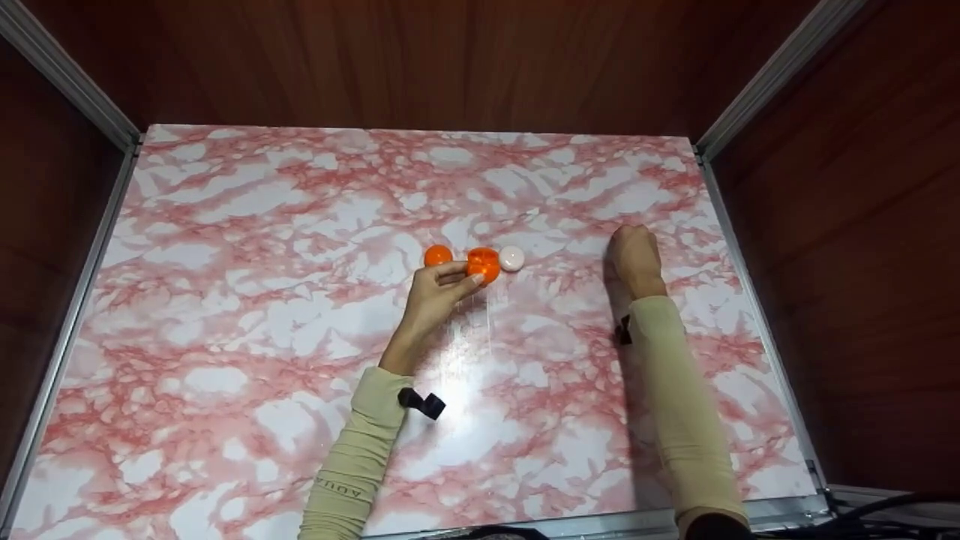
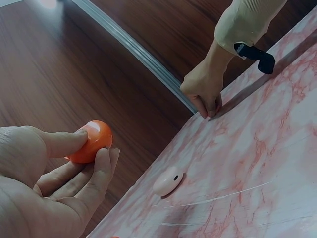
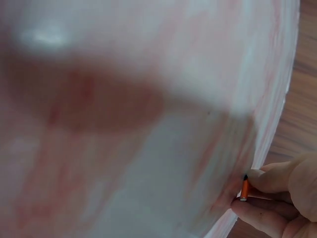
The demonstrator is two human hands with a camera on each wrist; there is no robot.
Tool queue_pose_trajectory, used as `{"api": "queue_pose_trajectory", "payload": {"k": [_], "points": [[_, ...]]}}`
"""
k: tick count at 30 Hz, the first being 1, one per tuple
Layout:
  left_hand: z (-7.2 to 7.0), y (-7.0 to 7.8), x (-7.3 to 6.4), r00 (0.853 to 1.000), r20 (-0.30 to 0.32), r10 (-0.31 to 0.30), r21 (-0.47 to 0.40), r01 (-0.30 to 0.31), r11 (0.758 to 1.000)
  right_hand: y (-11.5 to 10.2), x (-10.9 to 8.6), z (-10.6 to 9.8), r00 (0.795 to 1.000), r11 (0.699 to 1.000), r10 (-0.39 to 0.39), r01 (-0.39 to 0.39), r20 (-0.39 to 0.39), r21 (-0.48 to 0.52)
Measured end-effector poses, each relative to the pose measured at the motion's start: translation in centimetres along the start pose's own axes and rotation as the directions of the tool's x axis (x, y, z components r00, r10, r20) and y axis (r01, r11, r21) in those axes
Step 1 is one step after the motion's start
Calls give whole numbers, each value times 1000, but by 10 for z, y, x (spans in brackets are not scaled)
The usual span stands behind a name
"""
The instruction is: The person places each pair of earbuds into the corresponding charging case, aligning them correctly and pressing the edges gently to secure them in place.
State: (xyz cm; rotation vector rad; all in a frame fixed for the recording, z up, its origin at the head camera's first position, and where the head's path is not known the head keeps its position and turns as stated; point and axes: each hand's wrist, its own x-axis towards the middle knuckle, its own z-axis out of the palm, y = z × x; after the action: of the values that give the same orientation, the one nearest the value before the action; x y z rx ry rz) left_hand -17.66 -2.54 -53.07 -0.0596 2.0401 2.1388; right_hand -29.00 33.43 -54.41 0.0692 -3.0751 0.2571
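Observation:
My left hand [image 1: 437,298] holds an orange earbud case [image 1: 484,268] between thumb and fingers, above the middle of the table. From the head view its lid looks raised; the left wrist view shows its glossy rounded shell [image 2: 94,144]. Off to the right, my right hand [image 1: 637,259] is low at the tabletop. It pinches a small orange earbud [image 3: 244,189], whose stem shows a silvery end and a dark tip in the right wrist view. A second orange rounded case [image 1: 438,255] lies just beyond my left fingers. Beside the held case is a pale pink case [image 1: 511,259].
The table [image 1: 225,315] has a glossy pink-and-white marbled top. Dark wood-grain panels [image 1: 420,67] enclose its back and sides, with metal rails at the corners. Black cables [image 1: 885,510] run along the front right corner.

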Motion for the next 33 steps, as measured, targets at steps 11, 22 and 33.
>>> {"api": "queue_pose_trajectory", "payload": {"k": [11,22,33], "points": [[0,1,1,1000,-9,-24,-17,24,1000,0,-3,5,998,1000,-4,3,-62,-20],[0,3,-1,1000,-12,-20,-3,20,1000,3,-8,4,995,998,-42,37,-90,-53],[1,2,-1,1000,-6,-13,-31,13,999,2,-17,-13,955,985,-174,170,-241,-39]]}}
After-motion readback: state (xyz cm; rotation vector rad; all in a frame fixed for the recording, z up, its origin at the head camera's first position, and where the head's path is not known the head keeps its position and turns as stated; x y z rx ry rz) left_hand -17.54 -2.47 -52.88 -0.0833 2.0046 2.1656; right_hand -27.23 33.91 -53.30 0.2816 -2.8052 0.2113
